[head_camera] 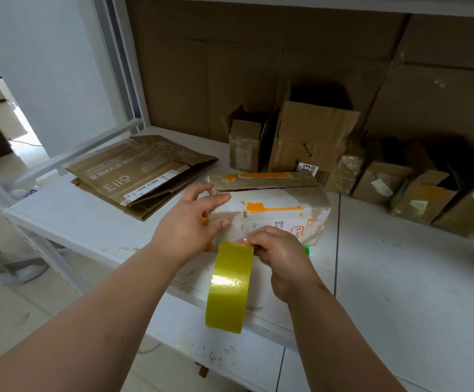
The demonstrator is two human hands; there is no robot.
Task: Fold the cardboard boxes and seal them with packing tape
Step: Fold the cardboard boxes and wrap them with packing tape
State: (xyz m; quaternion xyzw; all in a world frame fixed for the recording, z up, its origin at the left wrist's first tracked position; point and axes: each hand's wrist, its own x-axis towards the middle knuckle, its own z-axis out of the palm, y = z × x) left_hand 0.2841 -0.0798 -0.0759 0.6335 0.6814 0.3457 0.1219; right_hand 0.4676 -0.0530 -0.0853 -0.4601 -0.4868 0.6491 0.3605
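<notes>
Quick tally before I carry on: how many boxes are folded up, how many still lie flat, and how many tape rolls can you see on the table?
Folded boxes: 7, one under the left hand at, six behind at
Flattened boxes: 1 pile; sheets cannot be counted
Tape rolls: 1, held by the right hand
Total: 9

I see the left hand [193,222] pressing flat, fingers spread, on the near end of the cardboard box [272,213] on the white table [399,278], while the right hand [281,253] pinches the yellow tape roll [228,287] at the box's front face.
</notes>
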